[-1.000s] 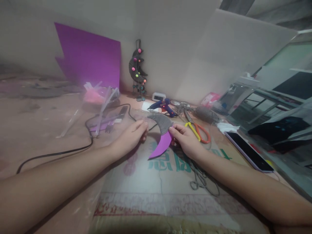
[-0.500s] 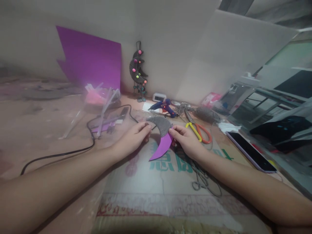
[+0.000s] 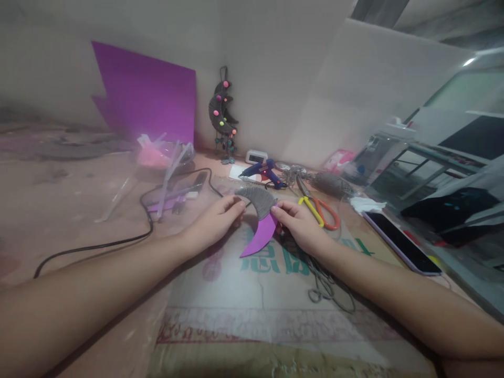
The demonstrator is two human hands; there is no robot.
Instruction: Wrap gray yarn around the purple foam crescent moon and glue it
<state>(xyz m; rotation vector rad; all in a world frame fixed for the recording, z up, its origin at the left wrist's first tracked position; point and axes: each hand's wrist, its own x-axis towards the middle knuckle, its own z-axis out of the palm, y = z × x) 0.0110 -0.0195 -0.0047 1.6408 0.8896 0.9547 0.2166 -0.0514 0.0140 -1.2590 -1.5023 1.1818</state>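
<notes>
Between my two hands is a purple crescent-shaped cutout (image 3: 260,235), its upper part wrapped in rows of grey yarn (image 3: 258,199). My left hand (image 3: 228,212) pinches the wrapped tip at the upper left. With thumb and fingers, my right hand (image 3: 293,218) grips the right edge where the grey wrapping meets the bare purple. The lower purple point hangs free towards me. Loose grey yarn (image 3: 325,286) trails in loops below my right hand. Fingertips behind the crescent are partly hidden.
Beyond my hands lie a blue glue gun (image 3: 264,172), scissors (image 3: 321,212) with yellow and orange handles, and a grey yarn bundle (image 3: 333,184). A phone (image 3: 401,242) is at right. Purple sheet (image 3: 149,94) and a decorated crescent hanging (image 3: 222,113) stand against the wall. A black cord (image 3: 118,243) crosses the left.
The view has shifted very slightly. Both hands keep the same hold on the crescent, and the wrapping looks the same.
</notes>
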